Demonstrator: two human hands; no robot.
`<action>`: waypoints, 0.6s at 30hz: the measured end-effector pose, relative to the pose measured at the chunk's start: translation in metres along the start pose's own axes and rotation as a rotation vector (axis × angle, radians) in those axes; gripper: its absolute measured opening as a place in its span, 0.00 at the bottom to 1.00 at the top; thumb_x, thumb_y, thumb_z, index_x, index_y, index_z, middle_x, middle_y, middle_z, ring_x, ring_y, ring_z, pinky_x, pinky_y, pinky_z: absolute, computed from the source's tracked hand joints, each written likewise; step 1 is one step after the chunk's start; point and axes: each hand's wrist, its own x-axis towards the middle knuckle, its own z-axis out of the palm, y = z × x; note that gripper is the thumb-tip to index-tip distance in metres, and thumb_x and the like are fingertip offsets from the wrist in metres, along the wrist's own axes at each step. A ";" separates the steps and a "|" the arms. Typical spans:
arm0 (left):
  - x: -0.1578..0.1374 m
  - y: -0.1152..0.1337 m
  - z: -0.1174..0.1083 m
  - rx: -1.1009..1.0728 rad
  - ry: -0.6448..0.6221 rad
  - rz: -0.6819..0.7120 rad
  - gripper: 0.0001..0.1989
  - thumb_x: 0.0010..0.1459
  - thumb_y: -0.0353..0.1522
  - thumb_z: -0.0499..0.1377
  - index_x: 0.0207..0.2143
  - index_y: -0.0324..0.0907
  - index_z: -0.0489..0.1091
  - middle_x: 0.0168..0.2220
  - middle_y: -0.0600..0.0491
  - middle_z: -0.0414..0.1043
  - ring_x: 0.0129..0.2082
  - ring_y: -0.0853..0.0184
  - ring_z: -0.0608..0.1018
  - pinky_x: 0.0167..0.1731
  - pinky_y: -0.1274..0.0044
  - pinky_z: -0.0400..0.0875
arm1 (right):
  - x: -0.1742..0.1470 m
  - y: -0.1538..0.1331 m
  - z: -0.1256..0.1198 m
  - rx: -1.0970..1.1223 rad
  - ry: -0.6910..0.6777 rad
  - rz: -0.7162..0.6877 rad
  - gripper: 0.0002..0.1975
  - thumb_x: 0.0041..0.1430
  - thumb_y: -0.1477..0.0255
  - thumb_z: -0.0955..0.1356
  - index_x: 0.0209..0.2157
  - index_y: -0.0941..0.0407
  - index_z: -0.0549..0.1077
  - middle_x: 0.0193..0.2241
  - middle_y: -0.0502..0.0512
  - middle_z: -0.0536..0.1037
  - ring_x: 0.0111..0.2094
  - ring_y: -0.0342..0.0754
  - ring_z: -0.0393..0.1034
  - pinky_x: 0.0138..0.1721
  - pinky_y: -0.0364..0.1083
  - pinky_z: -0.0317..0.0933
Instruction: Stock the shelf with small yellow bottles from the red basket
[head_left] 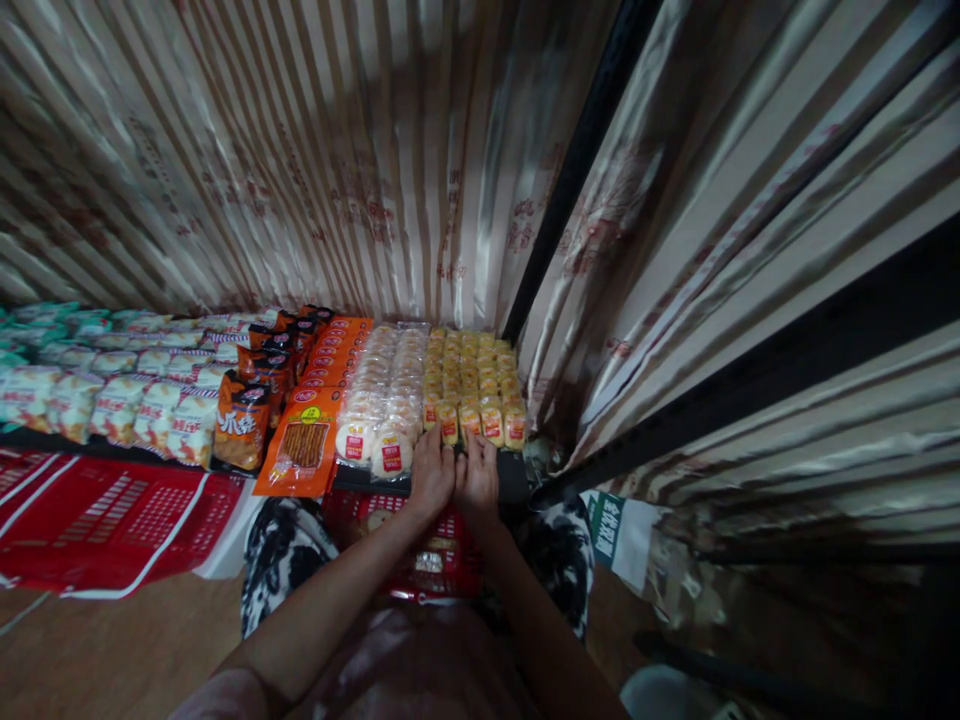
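Observation:
Both hands are close together at the front edge of the shelf. My left hand is closed with its fingertips against a small yellow wrapped cake in the front row. Just beside it, my right hand has its fingers bent over another wrapped cake of that row. The cakes stand in close rows and bear red and white labels. Left of them are rows of round white packets in clear wrap. My palms and the undersides of my fingers are hidden.
Orange bags of brown sticks, an orange-brown snack bag and white packets line the shelf leftward. Red baskets sit below, one between my knees. A dark post and pale curtains stand behind.

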 end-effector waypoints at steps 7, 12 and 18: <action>0.006 -0.002 0.000 -0.006 -0.023 0.025 0.21 0.58 0.30 0.44 0.53 0.35 0.62 0.55 0.43 0.62 0.56 0.63 0.62 0.59 0.68 0.53 | 0.002 0.004 0.007 0.102 0.003 0.012 0.25 0.58 0.74 0.55 0.58 0.58 0.58 0.44 0.62 0.61 0.41 0.48 0.64 0.46 0.51 0.63; 0.006 -0.003 0.001 -0.043 0.000 0.023 0.21 0.57 0.29 0.46 0.53 0.38 0.61 0.54 0.45 0.63 0.56 0.64 0.62 0.59 0.67 0.53 | 0.002 0.005 0.006 0.130 0.000 0.009 0.25 0.59 0.75 0.55 0.59 0.57 0.57 0.44 0.62 0.61 0.41 0.47 0.64 0.47 0.51 0.63; 0.003 0.005 0.000 -0.011 -0.009 0.012 0.20 0.58 0.29 0.46 0.51 0.33 0.64 0.54 0.41 0.60 0.56 0.61 0.62 0.59 0.69 0.54 | 0.001 0.005 0.006 0.136 -0.007 0.035 0.24 0.59 0.74 0.55 0.58 0.56 0.57 0.44 0.60 0.61 0.41 0.46 0.64 0.45 0.49 0.64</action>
